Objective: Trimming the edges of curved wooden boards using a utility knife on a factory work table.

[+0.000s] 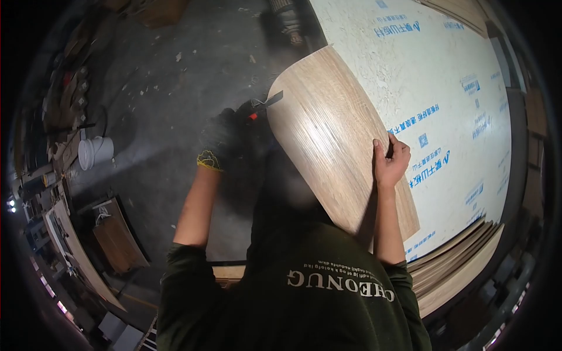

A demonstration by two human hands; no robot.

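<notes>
Head view: glossy, light-brown, wood-grained panel [338, 140]

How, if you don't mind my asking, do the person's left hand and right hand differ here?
The left hand wears a dark glove with a yellow cuff; the right hand is bare. The left hand, blurred, holds a dark tool; the right hand holds the right edge of the wood-grain board. Both show bare forearms below pushed-up or short sleeves.

One camera sits on the person's head, up above the right hand's fingers [400, 148]. It looks down from close by, over the dark shirt [275, 310], and sees very wide, even the floor [158, 82] left of those fingers.
</notes>
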